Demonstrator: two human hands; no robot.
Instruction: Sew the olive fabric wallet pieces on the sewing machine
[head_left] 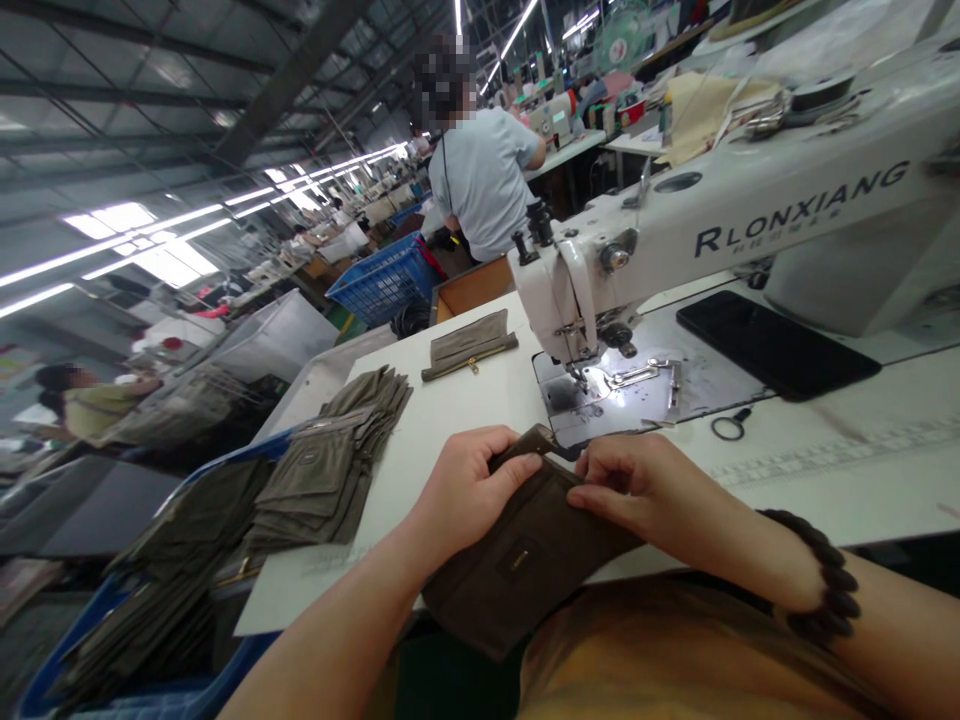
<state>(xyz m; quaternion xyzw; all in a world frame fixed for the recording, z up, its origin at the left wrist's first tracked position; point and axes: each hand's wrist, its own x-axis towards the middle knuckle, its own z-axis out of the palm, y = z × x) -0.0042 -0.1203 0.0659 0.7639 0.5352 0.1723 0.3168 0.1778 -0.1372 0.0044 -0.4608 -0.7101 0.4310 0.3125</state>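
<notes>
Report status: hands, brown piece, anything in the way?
Left hand, right hand: both gripping brown fabric piece. Piece held before sewing machine. Phone lies to the right, apart from the piece.

A black smartphone (776, 345) lies near a small dark ring (741, 416); farther back, a co-worker (484, 180) in pale blue is beside a blue plastic basket (382, 288)

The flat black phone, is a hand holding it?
No, the phone lies by the white sewing machine while left hand and right hand hold brown fabric piece.

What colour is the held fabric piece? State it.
The fabric piece is dark olive-brown, shown in the head view.
</notes>
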